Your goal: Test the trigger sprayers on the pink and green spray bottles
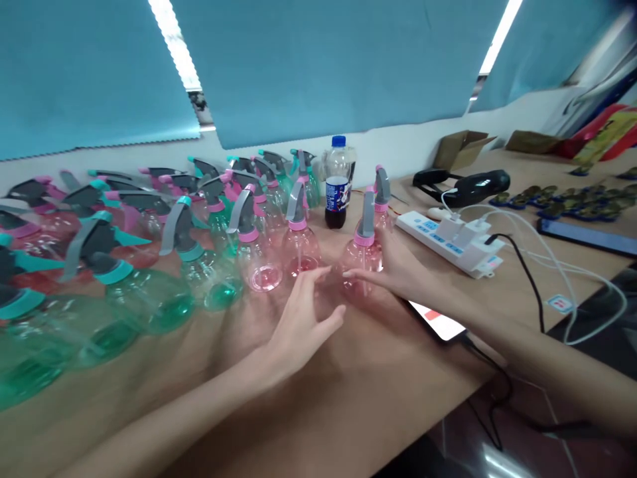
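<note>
Pink spray bottle (359,255) stands upright on the counter (358,398), right of similar pink bottles (297,247). Right hand (401,269) is at its right side, thumb across the front, grip unconfirmed; left hand (293,325), empty, thumb and fingers parted, just beside.

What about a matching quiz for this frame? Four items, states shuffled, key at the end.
Items
1. right hand
2. left hand
3. drink bottle
4. power strip

States
A. white, with chargers plugged in
B. thumb across the front of a pink spray bottle
C. blue cap on, dark liquid at the bottom
D. thumb spread from the fingers, nothing held

Pairs: 1-B, 2-D, 3-C, 4-A
</note>
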A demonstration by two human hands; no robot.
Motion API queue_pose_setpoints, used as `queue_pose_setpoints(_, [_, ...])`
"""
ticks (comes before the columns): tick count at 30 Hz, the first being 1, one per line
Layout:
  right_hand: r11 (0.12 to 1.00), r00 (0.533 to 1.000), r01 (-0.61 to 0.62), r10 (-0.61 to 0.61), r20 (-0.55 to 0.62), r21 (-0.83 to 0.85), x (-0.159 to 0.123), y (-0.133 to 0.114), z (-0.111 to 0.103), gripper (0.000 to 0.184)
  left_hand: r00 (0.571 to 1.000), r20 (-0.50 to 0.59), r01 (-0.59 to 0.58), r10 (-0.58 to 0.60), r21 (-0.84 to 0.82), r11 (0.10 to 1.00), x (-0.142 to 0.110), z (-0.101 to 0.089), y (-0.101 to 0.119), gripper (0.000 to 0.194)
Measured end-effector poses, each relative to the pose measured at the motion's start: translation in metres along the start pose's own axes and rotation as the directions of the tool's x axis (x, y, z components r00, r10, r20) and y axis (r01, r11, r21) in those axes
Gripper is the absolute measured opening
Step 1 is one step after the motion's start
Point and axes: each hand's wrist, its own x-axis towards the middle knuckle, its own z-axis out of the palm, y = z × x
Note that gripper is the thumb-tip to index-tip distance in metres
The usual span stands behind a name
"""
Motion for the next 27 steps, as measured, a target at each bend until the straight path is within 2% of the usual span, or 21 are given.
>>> queue_pose_setpoints(4, [0.999, 0.999, -0.001, 0.000, -0.036, -0.037, 0.023, 0.008, 0.008, 0.071, 0.996, 0.073, 0.043, -0.045, 0.020, 0.999, -0.023, 0.000, -0.018, 0.030])
queue_pose_setpoints(8, [0.998, 1.000, -0.024, 0.023, -0.018, -0.066, 0.036, 0.012, 0.018, 0.059, 0.994, 0.098, 0.039, -0.041, 0.019, 0.999, -0.028, -0.003, -0.022, 0.020])
queue_pose_setpoints(12, [0.998, 0.999, -0.041, 0.041, -0.013, -0.037, 0.047, 0.012, 0.024, 0.057, 0.997, 0.073, 0.037, -0.040, 0.039, 0.999, -0.026, -0.008, -0.021, 0.018])
queue_pose_setpoints(21, [0.992, 0.992, -0.129, 0.129, -0.001, -0.007, 0.065, 0.008, 0.035, 0.070, 0.997, 0.079, 0.018, -0.019, 0.016, 1.000, -0.025, -0.006, -0.029, 0.017])
queue_pose_setpoints(27, [0.996, 0.994, -0.082, 0.084, -0.064, 0.037, 0.064, 0.011, 0.043, 0.072, 0.997, 0.073, 0.009, -0.009, 0.002, 1.000, -0.023, -0.003, -0.031, 0.018])
